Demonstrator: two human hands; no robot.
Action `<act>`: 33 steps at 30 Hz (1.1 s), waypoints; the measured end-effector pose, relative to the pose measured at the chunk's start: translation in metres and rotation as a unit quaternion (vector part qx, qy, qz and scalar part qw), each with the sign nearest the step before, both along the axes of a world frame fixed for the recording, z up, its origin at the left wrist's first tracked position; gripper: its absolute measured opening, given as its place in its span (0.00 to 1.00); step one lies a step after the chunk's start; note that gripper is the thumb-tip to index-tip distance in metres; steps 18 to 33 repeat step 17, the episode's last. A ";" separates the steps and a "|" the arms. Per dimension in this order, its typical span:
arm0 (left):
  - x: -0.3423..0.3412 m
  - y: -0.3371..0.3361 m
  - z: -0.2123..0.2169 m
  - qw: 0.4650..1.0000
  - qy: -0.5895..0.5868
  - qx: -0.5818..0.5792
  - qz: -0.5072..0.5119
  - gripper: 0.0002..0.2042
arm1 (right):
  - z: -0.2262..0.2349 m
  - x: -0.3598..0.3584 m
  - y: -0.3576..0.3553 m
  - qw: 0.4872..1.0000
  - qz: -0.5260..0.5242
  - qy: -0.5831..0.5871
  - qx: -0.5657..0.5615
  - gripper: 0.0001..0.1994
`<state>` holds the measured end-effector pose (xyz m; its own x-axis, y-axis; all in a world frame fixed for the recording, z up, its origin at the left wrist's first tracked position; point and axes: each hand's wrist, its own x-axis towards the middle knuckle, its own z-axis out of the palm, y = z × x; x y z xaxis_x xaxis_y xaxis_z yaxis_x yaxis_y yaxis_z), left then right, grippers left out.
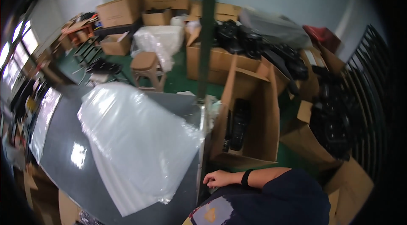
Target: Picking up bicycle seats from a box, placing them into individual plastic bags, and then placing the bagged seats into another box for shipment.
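Observation:
My right hand point(216, 179) is beside the right edge of the grey table point(63, 136), just in front of an open cardboard box point(263, 127). Its fingers are loosely bent and a little apart, with nothing seen in them; a black band circles the wrist. Inside that tall box stand dark, long moulded pieces point(240, 125). A large, pale sheet of translucent plastic wrap point(135, 140) lies spread over the table, with a whiter foam-like layer point(114, 182) showing under its left side. My left hand is out of the picture.
A dark green post point(206, 34) rises at the table's far right corner. Behind it, cardboard boxes point(212, 64) hold black, shiny parts point(237, 38). More bagged black parts point(333, 119) and a dark slatted rack point(369, 81) are at right. A brown-topped stool point(146, 61) stands beyond the table.

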<state>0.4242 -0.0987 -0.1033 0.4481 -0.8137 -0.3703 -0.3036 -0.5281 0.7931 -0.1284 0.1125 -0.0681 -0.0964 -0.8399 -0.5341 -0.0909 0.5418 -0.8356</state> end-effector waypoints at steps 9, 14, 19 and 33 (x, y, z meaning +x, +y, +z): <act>-0.347 0.035 0.157 0.712 -0.381 -0.257 -0.530 0.24 | -0.070 -0.245 0.121 0.819 -0.537 -0.198 -0.034 0.09; -0.527 0.104 0.101 0.601 -0.392 -0.225 -0.660 0.44 | -0.213 -0.350 0.150 0.624 -0.743 -0.242 -0.012 0.09; -0.561 0.098 0.062 0.610 -0.437 -0.109 -0.652 0.59 | -0.295 -0.357 0.145 0.630 -0.720 -0.256 0.141 0.11; -0.561 0.098 0.062 0.610 -0.437 -0.109 -0.652 0.59 | -0.295 -0.357 0.145 0.630 -0.720 -0.256 0.141 0.11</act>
